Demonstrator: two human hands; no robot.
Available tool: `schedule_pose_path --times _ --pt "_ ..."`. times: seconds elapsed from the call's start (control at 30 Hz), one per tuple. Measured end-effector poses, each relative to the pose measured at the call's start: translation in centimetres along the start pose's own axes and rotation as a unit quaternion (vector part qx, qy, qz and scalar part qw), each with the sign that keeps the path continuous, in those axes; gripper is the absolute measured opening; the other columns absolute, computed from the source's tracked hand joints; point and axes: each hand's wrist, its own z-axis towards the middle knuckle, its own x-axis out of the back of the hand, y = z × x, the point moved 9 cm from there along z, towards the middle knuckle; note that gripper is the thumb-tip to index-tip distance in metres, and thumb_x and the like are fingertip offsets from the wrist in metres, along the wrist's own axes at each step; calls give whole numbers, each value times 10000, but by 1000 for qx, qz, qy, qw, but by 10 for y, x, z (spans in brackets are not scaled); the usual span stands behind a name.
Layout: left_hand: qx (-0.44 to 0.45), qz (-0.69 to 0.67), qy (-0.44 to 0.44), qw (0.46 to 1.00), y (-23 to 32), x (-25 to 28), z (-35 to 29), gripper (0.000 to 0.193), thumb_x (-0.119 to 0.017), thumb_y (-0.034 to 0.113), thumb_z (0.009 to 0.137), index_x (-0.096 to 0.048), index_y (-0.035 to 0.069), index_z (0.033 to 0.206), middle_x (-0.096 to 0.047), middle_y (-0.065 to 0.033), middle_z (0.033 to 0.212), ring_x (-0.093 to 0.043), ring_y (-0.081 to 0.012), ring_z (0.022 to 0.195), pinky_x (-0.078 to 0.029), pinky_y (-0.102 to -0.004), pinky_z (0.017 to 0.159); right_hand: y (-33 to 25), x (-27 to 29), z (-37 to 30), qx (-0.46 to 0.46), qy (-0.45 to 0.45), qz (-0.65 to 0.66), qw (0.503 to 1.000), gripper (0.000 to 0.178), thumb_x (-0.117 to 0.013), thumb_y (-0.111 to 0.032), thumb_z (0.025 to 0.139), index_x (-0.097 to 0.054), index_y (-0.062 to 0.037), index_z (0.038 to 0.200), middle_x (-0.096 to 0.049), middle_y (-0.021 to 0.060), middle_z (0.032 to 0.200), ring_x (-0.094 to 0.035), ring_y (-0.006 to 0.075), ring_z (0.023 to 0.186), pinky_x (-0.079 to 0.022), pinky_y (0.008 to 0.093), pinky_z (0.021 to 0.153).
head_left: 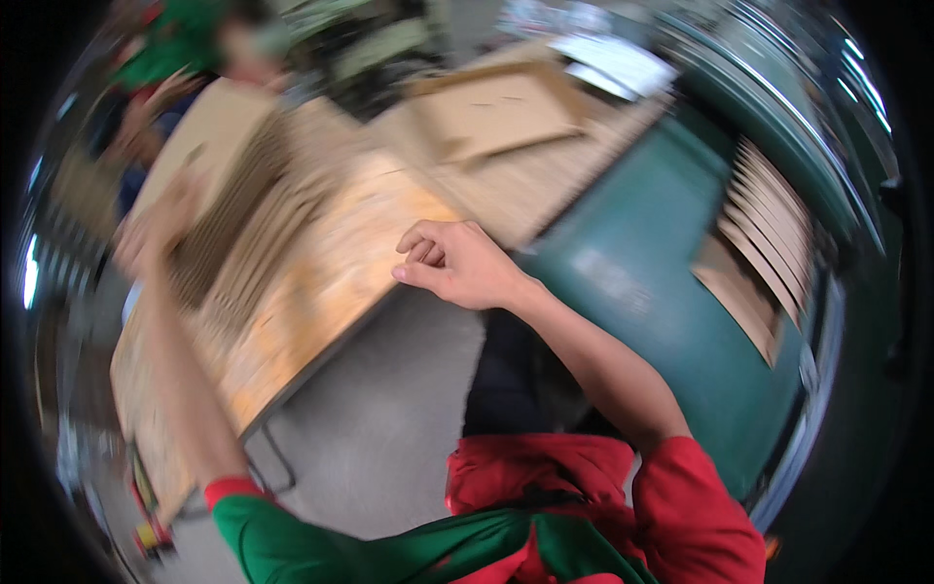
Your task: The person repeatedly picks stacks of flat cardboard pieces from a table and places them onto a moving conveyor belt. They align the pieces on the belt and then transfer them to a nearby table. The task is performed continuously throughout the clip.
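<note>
On the left, a tall stack of flat brown cardboard pieces [219,127] leans on the wooden table. My left hand [161,229] is at the near-left side of this stack. Motion smears its fingers, so their grip does not show, and I cannot tell whether it touches the cardboard. My right hand [448,261] hovers by the table's right corner, fingers loosely curled in and thumb alongside, with nothing visible in them.
A shallow cardboard tray [506,112] lies at the back on the wooden tabletop [341,234], near white sheets [618,63]. Several cardboard pieces [764,234] rest fanned on the green surface [623,263] to the right. Another person [175,49] stands behind the stack.
</note>
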Motion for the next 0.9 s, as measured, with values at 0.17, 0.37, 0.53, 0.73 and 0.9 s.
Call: schedule_pose_path --times 0.17,0.37,0.53,0.73,0.9 --pt "120 16 -73 990 -2 34 -14 631 -377 501 1129 -531 53 1547 -558 -238 1539 -507 -406 1450 -393 -417 1201 -14 243 -266 -32 358 -356 862 384 -874 -219 866 -718 -33 1163 -731 166 1092 -716 325 977 -575 414 879" --pt "-212 -208 121 947 402 -20 -162 582 -690 364 1010 -606 -6 1452 -617 -242 1457 -567 -336 1382 -437 -433 1161 -56 318 -579 -313 445 -580 606 1140 -985 -365 661 -392 -37 1577 -482 248 1534 -467 435 1414 -379 526 1173" --pt "-538 -355 -150 750 786 -126 -305 1234 -949 321 765 -178 -30 1662 -269 -272 1708 -316 -395 1577 -277 -458 1299 9 349 -637 -425 400 -523 621 1067 -841 -592 803 -411 19 1566 -527 276 1511 -429 420 1479 -319 539 1195" --pt "-514 -444 -114 725 874 -93 -310 1403 -983 459 692 -99 -24 1668 -157 -269 1738 -282 -450 1574 -290 -491 1290 8 385 -613 -336 344 -589 649 1014 -759 -608 879 -377 26 1573 -532 243 1486 -489 397 1389 -381 511 1141" --pt "-523 -527 52 668 875 -69 -307 1150 -888 421 811 -234 -23 1647 -274 -271 1701 -374 -424 1535 -342 -491 1250 -26 395 -590 -159 525 -534 643 892 -770 -343 926 -317 29 1598 -441 294 1572 -435 490 1452 -362 524 1217"
